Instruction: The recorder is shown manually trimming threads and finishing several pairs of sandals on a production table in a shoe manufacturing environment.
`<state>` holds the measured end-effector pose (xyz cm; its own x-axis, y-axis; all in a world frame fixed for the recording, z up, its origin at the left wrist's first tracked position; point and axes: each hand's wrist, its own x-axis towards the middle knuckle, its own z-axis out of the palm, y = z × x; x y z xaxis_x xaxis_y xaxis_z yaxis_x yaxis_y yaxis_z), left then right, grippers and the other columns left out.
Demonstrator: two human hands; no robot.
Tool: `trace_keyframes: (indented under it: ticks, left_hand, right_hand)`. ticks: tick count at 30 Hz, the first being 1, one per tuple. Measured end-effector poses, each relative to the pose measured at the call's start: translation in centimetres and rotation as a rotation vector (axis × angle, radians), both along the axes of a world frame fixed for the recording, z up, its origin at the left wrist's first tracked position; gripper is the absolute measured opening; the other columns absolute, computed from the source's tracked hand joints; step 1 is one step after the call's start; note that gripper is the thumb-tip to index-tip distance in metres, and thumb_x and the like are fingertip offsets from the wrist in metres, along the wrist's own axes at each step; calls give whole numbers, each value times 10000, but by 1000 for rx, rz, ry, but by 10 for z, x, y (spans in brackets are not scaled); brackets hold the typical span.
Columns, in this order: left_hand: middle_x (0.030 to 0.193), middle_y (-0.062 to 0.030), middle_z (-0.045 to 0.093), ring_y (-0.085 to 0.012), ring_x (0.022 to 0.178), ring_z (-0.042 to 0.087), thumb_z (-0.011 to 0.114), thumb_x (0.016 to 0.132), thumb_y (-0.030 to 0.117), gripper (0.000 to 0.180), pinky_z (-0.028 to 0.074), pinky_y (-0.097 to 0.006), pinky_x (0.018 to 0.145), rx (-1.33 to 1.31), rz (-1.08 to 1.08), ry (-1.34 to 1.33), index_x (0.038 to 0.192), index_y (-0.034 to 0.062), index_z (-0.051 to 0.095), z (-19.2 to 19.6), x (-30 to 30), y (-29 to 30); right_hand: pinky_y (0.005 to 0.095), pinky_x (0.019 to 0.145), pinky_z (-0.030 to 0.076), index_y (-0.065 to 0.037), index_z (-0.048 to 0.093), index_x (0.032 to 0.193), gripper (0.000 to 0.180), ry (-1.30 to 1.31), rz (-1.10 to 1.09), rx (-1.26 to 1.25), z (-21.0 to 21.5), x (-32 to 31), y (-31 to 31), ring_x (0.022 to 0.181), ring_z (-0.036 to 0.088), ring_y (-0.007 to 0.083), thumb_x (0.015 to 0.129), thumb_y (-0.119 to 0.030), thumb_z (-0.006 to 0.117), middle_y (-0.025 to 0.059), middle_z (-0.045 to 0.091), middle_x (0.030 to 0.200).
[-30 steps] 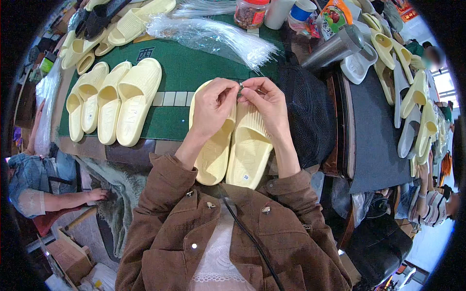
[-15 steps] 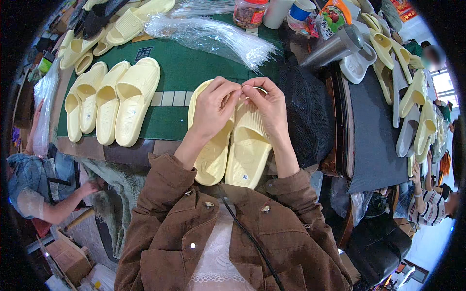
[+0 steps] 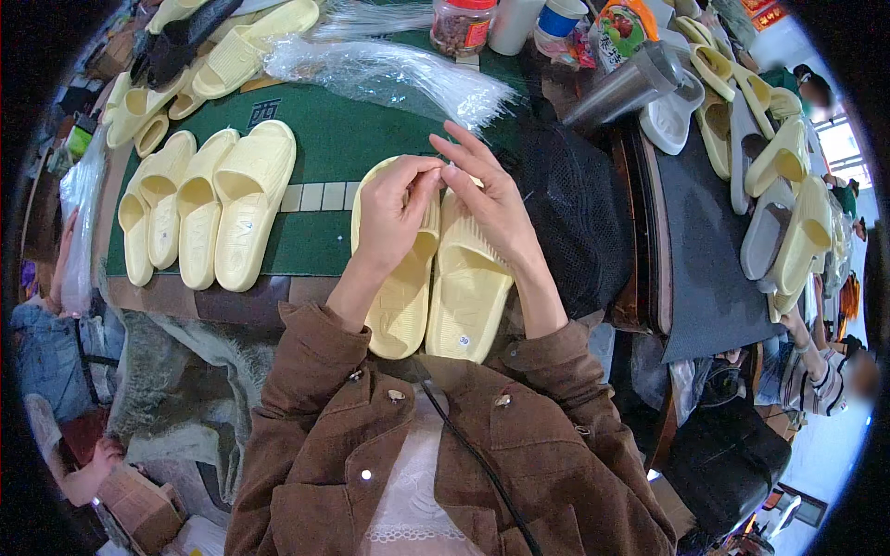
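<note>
On the green mat (image 3: 334, 148) we've got the pale yellow slide pair (image 3: 436, 278) under both hands: left hand (image 3: 394, 218) and right hand (image 3: 487, 199) pinch together above the straps. Keep fingertips close and steady; anything pinched is too small to tell.

A pair of pale yellow slippers (image 3: 436, 278) is seen against the dark green mat (image 3: 334, 139) covering the table, the mat marked by a short row of cream squares (image 3: 320, 196). Further pale yellow slippers (image 3: 209, 208) are lined up at the left, and more in yellow and off-white are shown on a dark grey surface (image 3: 700, 269) at the right. Brown corduroy sleeves (image 3: 306, 357) are worn over a white lace top (image 3: 408, 500). Clear, glossy plastic wrapping (image 3: 389, 74) is seen beside a red-lidded jar (image 3: 461, 23) and a black mesh bag (image 3: 575, 213).
</note>
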<state>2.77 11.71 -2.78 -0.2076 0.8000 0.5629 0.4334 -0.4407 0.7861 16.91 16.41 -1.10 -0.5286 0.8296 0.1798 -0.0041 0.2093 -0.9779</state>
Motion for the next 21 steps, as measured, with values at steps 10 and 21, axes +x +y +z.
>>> trace_keyframes:
  ticks: [10,21]
  left_hand:
    - [950,-117,631,-210,772,635,608,835,-46,183,510,-301,680,-4,7,93,1011,2,628,9,2,0]
    - [1122,-125,610,-240,989,615,577,871,4,240,485,-305,860,-126,42,153,1106,14,624,12,2,0]
  right_hand:
    - [319,941,456,-83,666,1173,286,10,-184,168,10,3,-3,1174,539,231,944,-217,558,140,475,1397]
    - [194,502,369,-8,564,910,299,186,-490,284,126,128,-58,557,475,72,1019,-250,428,27,553,694]
